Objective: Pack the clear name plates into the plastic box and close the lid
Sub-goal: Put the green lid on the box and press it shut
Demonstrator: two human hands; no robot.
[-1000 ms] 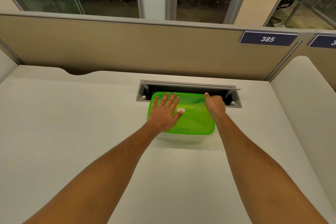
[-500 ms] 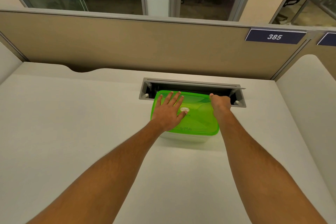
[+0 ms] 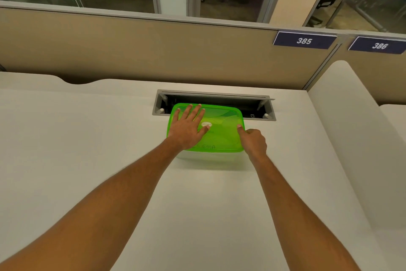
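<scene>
The plastic box (image 3: 211, 156) sits mid-desk under its green lid (image 3: 222, 136); left hand (image 3: 186, 130) lies flat, fingers spread, on the lid's left half; right hand (image 3: 253, 142), loosely curled, presses its right edge.

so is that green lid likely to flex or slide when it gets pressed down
The green lid looks like thin translucent plastic, so it probably flexes at the edges. The left hand lies flat on it, likely limiting sliding. The box sits low and wide on the desk, so tipping seems unlikely.
</scene>
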